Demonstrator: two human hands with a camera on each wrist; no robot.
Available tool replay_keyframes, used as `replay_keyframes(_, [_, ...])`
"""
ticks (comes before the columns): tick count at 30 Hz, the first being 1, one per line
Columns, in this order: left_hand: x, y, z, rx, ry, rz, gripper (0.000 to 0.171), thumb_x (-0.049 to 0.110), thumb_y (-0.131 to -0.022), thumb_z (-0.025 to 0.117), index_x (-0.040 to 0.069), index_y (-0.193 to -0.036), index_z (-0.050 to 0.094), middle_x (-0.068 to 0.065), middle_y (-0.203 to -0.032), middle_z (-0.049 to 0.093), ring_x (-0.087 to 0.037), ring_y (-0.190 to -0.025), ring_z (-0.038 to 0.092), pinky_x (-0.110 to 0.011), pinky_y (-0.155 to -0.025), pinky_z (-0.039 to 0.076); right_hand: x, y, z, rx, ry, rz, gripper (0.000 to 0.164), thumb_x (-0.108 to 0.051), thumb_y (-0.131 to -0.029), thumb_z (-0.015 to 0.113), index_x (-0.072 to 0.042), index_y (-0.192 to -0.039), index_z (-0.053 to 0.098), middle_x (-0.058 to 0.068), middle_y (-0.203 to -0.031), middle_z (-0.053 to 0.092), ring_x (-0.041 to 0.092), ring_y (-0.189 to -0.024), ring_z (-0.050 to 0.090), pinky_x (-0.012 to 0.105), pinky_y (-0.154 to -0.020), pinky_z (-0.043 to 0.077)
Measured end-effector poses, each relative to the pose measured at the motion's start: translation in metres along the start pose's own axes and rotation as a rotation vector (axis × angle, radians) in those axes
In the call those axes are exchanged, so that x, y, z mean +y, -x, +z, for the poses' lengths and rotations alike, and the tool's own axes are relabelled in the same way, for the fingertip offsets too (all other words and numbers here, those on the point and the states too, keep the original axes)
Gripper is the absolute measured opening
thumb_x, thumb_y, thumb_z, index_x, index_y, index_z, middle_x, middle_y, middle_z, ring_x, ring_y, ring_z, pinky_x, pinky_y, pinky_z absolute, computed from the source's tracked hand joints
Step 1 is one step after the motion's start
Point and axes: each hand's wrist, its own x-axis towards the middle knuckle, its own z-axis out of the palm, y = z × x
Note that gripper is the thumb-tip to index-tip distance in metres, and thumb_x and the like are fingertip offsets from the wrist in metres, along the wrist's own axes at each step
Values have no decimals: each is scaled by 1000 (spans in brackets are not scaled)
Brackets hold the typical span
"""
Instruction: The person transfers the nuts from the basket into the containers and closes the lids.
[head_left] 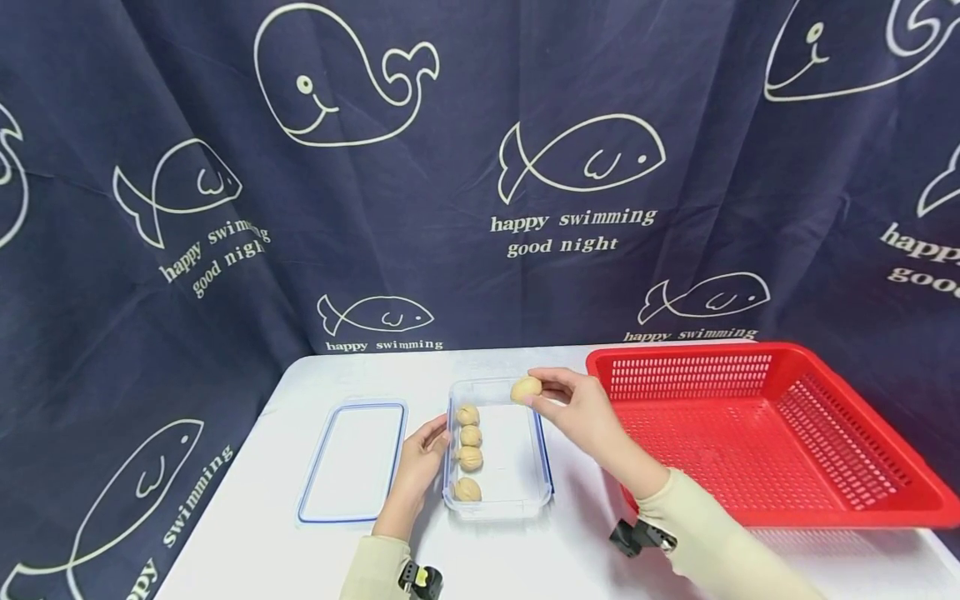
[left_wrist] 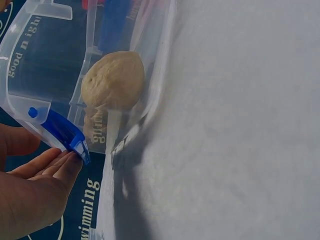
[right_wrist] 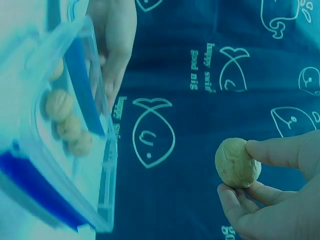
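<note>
A clear plastic food container (head_left: 513, 503) with blue side latches stands on the white table. Several walnuts (head_left: 469, 458) sit in a row along its left wall, with a gap before the nearest one. My left hand (head_left: 422, 458) holds the container's left side; in the left wrist view its fingers lie against the blue latch (left_wrist: 67, 132). Above the container's far right corner, my right hand (head_left: 581, 408) pinches a walnut (right_wrist: 236, 164) between thumb and fingertips. That walnut is clear of the container in the right wrist view.
A lid (head_left: 352, 462) with a blue seal lies flat on the table left of the container. To the right is a large red plastic basket (head_left: 750, 517) with perforated walls. Behind the table hangs a dark blue curtain (head_left: 465, 275) printed with fish and whales.
</note>
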Motion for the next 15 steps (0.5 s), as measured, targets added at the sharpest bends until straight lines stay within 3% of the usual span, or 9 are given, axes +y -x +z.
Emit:
replay_keyframes(8, [0, 0, 0, 12, 0, -3, 39, 7, -98, 51, -5, -135, 49, -24, -136, 51, -37, -128, 48, -42, -108, 40, 4, 7, 28, 7, 12, 32, 32, 5, -79, 74, 8, -110, 67, 20, -101, 70, 29, -94, 67, 34, -85, 57])
replay_keyframes(15, [-1, -1, 0, 8, 0, -5, 39, 7, -98, 51, -4, -135, 49, -24, -137, 51, -37, -128, 47, -42, -108, 40, 22, 19, 51, -9, 23, 48, 31, 7, -75, 75, 10, -105, 67, 17, -94, 70, 28, -88, 67, 36, -81, 58])
